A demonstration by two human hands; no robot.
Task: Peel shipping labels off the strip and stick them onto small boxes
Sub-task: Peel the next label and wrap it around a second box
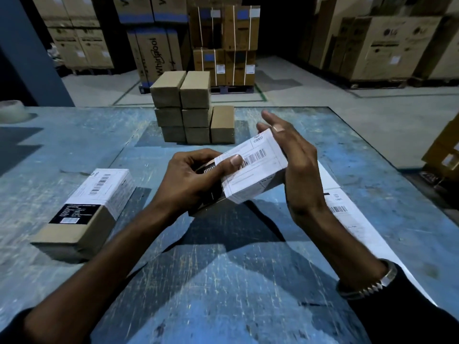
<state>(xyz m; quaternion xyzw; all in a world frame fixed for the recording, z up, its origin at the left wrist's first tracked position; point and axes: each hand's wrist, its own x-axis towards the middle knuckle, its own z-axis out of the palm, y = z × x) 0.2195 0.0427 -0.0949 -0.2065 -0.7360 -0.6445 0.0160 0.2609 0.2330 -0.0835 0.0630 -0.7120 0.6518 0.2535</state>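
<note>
The left grip (196, 175) is closed around one end of a small box (248, 175), thumb pressed on the white label (258, 157) that wraps its top. The right hand (295, 165) lies open and flat against the far end of the same box, fingers straight, clamping nothing. The box is held in the air above the worktop (223, 281), between the two hands.

It looks light and stiff, so holding it by the ends should leave the label face free for smoothing; the paper label is thin and would crease if pushed unevenly.

Just right of the open hand the strip (340, 207) lies flat on the worktop. Left of the closed grip, a labelled box (84, 214) rests on the worktop. Beyond both hands stands a stack of plain boxes (191, 108).

The worktop is scuffed blue; large cartons (372, 43) fill the dim warehouse behind.
</note>
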